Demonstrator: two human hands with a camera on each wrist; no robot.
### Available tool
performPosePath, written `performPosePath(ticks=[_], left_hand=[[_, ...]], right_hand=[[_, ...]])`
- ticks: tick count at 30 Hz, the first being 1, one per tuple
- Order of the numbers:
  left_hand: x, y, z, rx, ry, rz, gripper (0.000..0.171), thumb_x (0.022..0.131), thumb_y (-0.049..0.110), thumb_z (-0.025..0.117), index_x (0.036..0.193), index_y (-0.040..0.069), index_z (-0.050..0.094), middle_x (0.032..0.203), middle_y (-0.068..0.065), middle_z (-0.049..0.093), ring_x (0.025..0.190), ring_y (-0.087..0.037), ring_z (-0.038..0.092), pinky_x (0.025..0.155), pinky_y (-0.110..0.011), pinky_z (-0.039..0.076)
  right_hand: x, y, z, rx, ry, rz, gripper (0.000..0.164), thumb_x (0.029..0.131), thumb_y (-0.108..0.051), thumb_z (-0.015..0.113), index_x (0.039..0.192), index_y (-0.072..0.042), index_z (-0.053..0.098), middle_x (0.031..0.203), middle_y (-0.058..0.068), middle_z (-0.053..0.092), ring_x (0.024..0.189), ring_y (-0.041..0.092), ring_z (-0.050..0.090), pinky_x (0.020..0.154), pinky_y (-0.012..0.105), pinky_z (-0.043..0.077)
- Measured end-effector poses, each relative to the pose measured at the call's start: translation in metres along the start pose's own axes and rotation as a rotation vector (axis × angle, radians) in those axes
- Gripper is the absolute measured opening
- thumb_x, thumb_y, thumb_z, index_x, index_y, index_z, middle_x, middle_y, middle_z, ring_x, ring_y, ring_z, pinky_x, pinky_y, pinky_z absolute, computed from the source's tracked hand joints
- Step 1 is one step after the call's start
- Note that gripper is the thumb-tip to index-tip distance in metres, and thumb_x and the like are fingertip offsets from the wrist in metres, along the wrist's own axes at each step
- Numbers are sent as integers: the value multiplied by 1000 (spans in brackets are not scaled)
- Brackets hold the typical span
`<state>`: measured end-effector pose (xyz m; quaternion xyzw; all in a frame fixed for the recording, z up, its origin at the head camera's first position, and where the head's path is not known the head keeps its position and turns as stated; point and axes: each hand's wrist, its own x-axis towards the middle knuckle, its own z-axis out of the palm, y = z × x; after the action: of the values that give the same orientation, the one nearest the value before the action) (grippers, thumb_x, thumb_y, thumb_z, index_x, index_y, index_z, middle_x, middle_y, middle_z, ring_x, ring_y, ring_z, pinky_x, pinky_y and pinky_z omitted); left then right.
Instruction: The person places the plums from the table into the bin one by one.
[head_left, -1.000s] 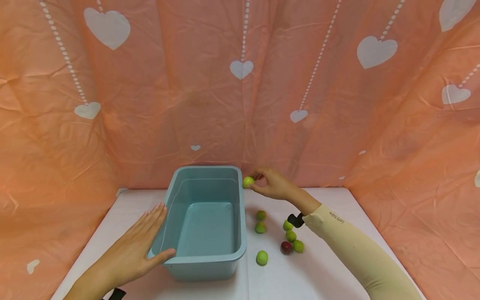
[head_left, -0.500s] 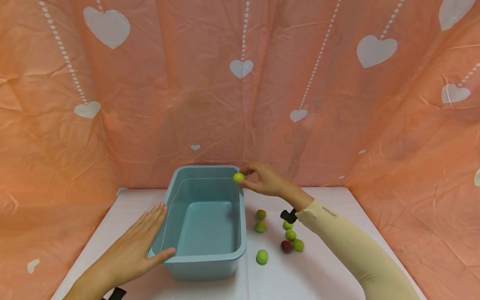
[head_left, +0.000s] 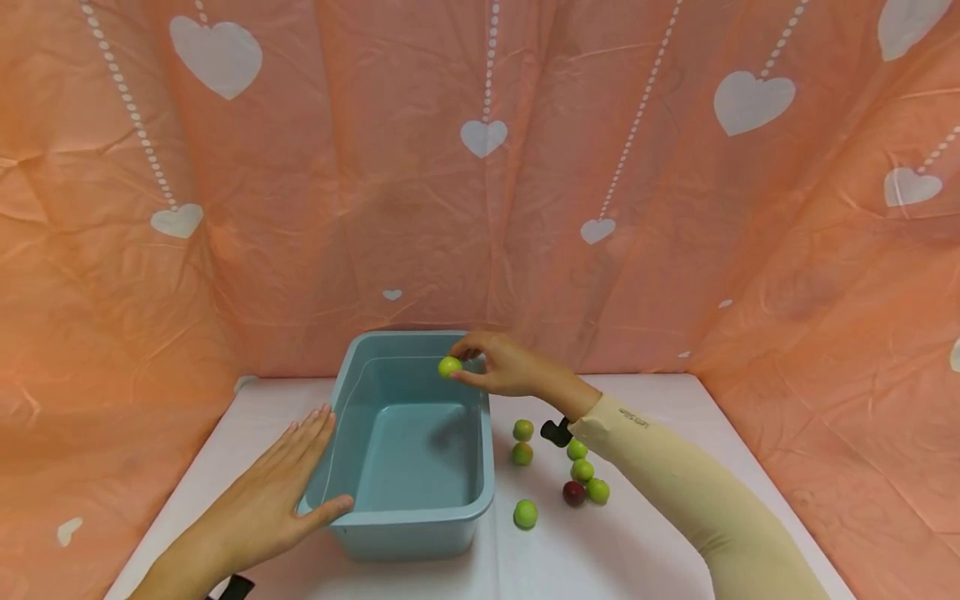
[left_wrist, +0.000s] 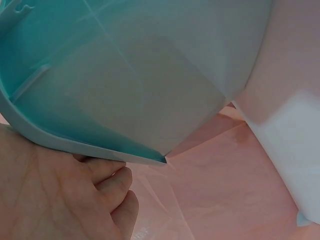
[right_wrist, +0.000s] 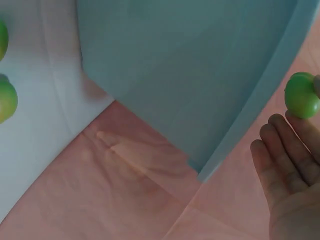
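Blue-grey tub [head_left: 408,533] is standing on a white table [head_left: 540,567], with the left hand [head_left: 266,492] resting at its eight o'clock, fingers lying straight along the left rim and thumb touching the near one. Beside it, from four o'clock up to three, a green fruit [head_left: 526,514], a dark red fruit [head_left: 573,493] with three green ones [head_left: 582,470], and a greenish pair [head_left: 522,453] are lying loose. Farther off, toward one o'clock, the right hand [head_left: 498,362] is pinching a yellow-green fruit [head_left: 450,367] above the tub's inside, before a pink-orange drape [head_left: 420,208] with white hearts [head_left: 483,138].
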<state>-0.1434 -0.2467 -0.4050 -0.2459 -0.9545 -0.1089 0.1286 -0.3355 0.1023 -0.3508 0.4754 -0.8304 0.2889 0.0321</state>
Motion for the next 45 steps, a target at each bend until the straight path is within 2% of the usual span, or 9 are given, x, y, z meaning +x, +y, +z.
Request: performPosePath(ticks=[5,10,20,31,39,45], left_hand=[[0,0,1,5,7,5,102,100,63,66,166,-5,30,174,-23,28,159,-42,30,126,-13,-10],[1,-1,1,11,21,13,102,99,63,67,166,-5,31,173,-23,29,159,-41,31,127,-13,-10],[1,-1,1,9,13,10,102,99,62,68,166,-5,31,174,-22,28,159,-41,31,127,-13,-9],[1,-2,2,19,33,26,103,97,62,71,165,-6,34,172,-23,32,158,-41,34,127,-14,-9],[0,-1,1,17,35,25,102,97,61,71,164,-6,34,172,-23,32,158,-41,34,126,-13,-10],[1,-2,1,25,46,37,102,97,61,72,164,-6,35,172,-23,32,157,-41,35,127,-14,-8]], right_hand=[[6,-2,6,-29,-51,16,34,101,-22,78,127,-1,72,124,10,74,115,26,71,105,39,59],[13,-6,11,-34,-89,4,35,102,-24,76,128,-1,72,125,10,73,117,27,71,105,32,57],[27,-10,19,-26,-177,8,32,103,-21,76,128,-1,72,127,12,71,117,25,70,106,38,59],[40,-14,36,-32,-236,-4,31,104,-22,74,126,-1,73,125,11,72,116,23,71,103,26,57],[46,-16,48,-49,-259,9,29,103,-24,75,124,-4,74,122,8,73,116,24,71,101,21,55],[50,-18,54,-13,-279,22,29,102,-24,77,123,-4,75,123,8,73,115,23,71,101,22,56]])
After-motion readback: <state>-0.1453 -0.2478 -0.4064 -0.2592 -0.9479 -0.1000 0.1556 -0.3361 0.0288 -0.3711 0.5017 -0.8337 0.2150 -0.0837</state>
